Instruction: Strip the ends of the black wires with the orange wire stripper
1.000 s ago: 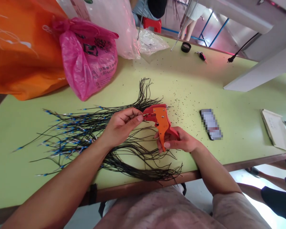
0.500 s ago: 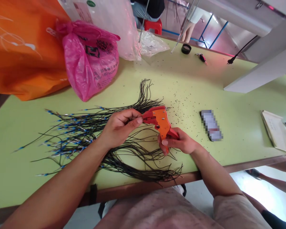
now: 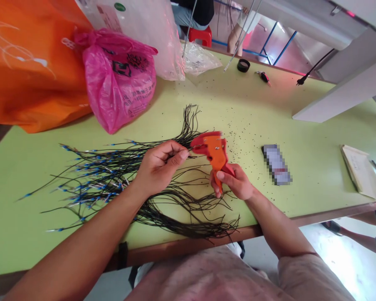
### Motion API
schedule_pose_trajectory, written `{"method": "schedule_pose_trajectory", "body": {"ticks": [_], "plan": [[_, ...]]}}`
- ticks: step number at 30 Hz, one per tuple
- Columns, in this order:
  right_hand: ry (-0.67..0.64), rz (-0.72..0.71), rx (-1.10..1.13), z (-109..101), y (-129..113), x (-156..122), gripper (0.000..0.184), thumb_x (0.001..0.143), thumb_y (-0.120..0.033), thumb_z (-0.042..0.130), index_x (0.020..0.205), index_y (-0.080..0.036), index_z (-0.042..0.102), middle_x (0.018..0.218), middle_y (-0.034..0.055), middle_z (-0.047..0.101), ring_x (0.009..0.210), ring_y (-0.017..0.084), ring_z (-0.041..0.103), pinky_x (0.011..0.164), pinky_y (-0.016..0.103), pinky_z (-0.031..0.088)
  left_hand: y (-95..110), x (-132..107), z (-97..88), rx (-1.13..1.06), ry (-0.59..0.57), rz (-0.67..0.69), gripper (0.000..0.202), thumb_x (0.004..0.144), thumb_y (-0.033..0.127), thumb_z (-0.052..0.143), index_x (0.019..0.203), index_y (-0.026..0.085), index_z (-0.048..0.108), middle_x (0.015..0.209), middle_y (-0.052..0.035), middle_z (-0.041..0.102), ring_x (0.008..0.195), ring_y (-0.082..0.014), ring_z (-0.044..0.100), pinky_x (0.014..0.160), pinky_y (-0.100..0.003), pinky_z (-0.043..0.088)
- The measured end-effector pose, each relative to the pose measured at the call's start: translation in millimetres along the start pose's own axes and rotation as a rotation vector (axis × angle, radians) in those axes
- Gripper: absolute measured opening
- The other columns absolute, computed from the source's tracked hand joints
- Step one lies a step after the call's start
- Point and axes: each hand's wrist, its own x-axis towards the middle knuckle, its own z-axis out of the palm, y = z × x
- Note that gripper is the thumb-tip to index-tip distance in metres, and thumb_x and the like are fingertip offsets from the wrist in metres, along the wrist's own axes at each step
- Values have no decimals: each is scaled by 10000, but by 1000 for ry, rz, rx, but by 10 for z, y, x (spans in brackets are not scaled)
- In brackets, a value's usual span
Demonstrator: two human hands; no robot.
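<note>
My right hand (image 3: pixel 233 179) is wrapped round the handles of a red and orange wire stripper (image 3: pixel 215 152), held upright above the table. Its jaws point left, close to my left fingertips. My left hand (image 3: pixel 163 167) is pinched on a thin black wire, whose tip barely shows beside the jaws. Beneath both hands lie bundles of black wires (image 3: pixel 188 228), with blue-and-metal ends (image 3: pixel 90 194) gathered at the left. Tiny black scraps (image 3: pixel 238 129) are scattered on the table to the right of the stripper.
A pink plastic bag (image 3: pixel 120 83), an orange bag (image 3: pixel 34 62) and clear plastic bags (image 3: pixel 144 37) crowd the back left. A phone (image 3: pixel 276 164) and a paper pad (image 3: pixel 362 171) lie at the right. Behind are a black ring (image 3: pixel 243 65), a small key-like object (image 3: pixel 263 77) and a plug (image 3: pixel 302 79).
The wire stripper has risen slightly and drawn back to the right, away from my left fingertips. My left hand has hardly moved. A person behind the table has moved an arm.
</note>
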Motion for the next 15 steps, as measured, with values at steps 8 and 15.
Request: {"method": "schedule_pose_trajectory", "body": {"ticks": [8, 15], "plan": [[450, -61, 178, -420, -136, 64, 435, 852, -568, 855, 999, -219, 639, 764, -6, 705, 642, 183, 717, 606, 323, 596, 5, -245, 135, 572, -690, 248, 243, 1034, 288, 597, 847, 221, 737, 754, -11, 732, 675, -168, 628, 664, -292, 440], [328, -41, 14, -218, -50, 83, 371, 908, -515, 839, 977, -197, 658, 768, 10, 734, 687, 173, 742, 614, 295, 585, -9, -415, 189, 796, -683, 502, 308, 1091, 415, 594, 1225, 243, 811, 1184, -113, 828, 1051, -274, 757, 966, -415, 560]]}}
